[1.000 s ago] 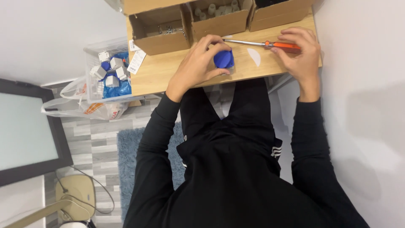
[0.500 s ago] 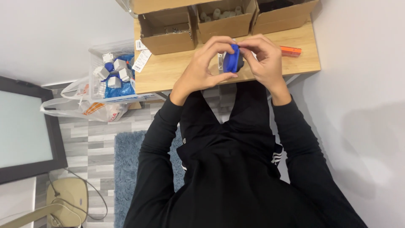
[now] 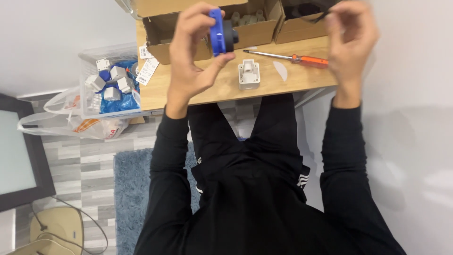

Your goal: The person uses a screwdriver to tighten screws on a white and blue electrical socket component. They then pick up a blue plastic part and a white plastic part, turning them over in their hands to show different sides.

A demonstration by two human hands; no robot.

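Blue plastic part [image 3: 218, 31] with a dark round piece, pinched in the raised left hand [image 3: 193, 56] above the desk [image 3: 222, 89], looks mid-assembly; right hand [image 3: 349, 38], fingers loosely curled and empty, hovers near the screwdriver [image 3: 292, 57].

Single head view, steeply downward, close over the desk [image 3: 226, 89]

Three open brown cardboard boxes [image 3: 257, 28] line the desk's far edge. White paper tags [image 3: 147, 71] hang beside a clear plastic bin [image 3: 89, 61]. A dark-framed pale screen [image 3: 19, 156] stands at left.
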